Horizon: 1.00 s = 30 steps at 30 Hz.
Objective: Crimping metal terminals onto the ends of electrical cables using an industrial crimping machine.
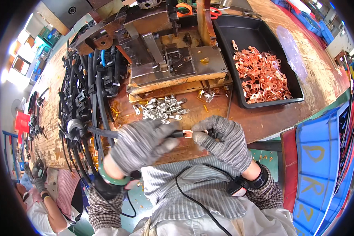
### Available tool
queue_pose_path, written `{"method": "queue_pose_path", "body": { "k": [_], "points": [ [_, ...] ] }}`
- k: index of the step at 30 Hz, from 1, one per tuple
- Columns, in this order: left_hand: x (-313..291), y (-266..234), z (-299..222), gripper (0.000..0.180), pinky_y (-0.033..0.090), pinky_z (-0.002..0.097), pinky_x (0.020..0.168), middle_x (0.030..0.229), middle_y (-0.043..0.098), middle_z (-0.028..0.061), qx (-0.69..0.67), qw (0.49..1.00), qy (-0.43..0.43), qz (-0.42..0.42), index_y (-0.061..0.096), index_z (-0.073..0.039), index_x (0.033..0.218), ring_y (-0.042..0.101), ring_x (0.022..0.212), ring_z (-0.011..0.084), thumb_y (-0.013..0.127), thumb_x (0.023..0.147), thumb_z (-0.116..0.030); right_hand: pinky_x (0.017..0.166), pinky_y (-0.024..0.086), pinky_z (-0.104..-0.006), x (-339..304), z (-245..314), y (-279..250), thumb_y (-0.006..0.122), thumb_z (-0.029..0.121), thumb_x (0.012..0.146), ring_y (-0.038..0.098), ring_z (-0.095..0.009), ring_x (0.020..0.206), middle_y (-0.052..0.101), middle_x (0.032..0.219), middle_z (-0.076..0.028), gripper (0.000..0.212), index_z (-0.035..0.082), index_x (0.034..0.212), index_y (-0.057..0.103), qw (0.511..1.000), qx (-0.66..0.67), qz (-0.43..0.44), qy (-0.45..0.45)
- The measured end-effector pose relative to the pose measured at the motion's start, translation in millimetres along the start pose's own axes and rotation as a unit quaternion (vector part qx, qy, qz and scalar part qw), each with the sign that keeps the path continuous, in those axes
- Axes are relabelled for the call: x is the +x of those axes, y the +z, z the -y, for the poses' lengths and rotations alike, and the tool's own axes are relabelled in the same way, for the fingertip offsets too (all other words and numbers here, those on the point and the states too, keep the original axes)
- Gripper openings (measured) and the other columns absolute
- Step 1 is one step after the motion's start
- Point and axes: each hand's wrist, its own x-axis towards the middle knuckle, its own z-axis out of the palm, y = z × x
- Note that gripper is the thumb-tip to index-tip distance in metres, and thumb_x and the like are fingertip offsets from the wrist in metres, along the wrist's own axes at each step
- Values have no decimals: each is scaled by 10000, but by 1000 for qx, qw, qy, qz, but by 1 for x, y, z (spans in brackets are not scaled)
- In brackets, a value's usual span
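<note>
Left glove (139, 145), right glove (228, 143): mottled grey. Near front edge of brown table (259, 124): black cable (177, 133), copper-orange lug (188, 134), silver terminals (161, 108). Toward right edge: black tray (249, 33). Checked sleeves (269, 190); grey-striped apron (202, 187).

The left hand (139, 145) is blurred and hides a stretch of the black cable (177, 134); the right hand (224, 143) covers one end of the copper lug (188, 134). The upper edge cuts off the metal press (154, 50), the dark rim a co-worker (41, 216).

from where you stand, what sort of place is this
Likely a factory workshop: a metal press stands on a worn bench, between black cables and a black tray of copper-coloured lugs.
</note>
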Motion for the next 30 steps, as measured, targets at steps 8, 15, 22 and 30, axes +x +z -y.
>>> {"method": "queue_pose_path", "body": {
  "k": [8, 15, 22, 30],
  "points": [
    [-21, -46, 58, 329, 365, 280, 514, 569, 497, 42, -303, 929, -214, 15, 655, 17, 837, 441, 534, 111, 620, 843, -310, 539, 423, -203, 54, 2, 4, 651, 124, 796, 525, -33, 598, 594, 679, 8, 137, 14, 877, 649, 978, 198, 56, -22],
    [-4, -47, 69, 260, 390, 251, 508, 585, 568, 22, -255, 912, -278, -161, 683, 4, 794, 475, 540, 71, 692, 776, -255, 523, 434, -199, 108, 13, 3, 678, 120, 781, 540, -51, 585, 618, 732, -14, 141, 17, 876, 672, 982, 152, 30, -108],
    [10, -59, 74, 239, 417, 241, 545, 632, 606, 42, -259, 916, -276, -133, 686, 7, 870, 498, 568, 77, 685, 780, -214, 622, 560, -244, 127, 14, -13, 601, 68, 844, 643, -134, 702, 643, 832, -79, 190, -22, 1011, 609, 958, 270, 90, -37],
    [22, -66, 81, 227, 413, 233, 582, 660, 617, 28, -290, 900, -296, -132, 684, 9, 862, 512, 610, 75, 678, 799, -209, 646, 578, -267, 141, 15, -16, 586, 36, 837, 649, -169, 740, 624, 850, -98, 159, -41, 976, 595, 948, 296, 107, -42]
  ]
}}
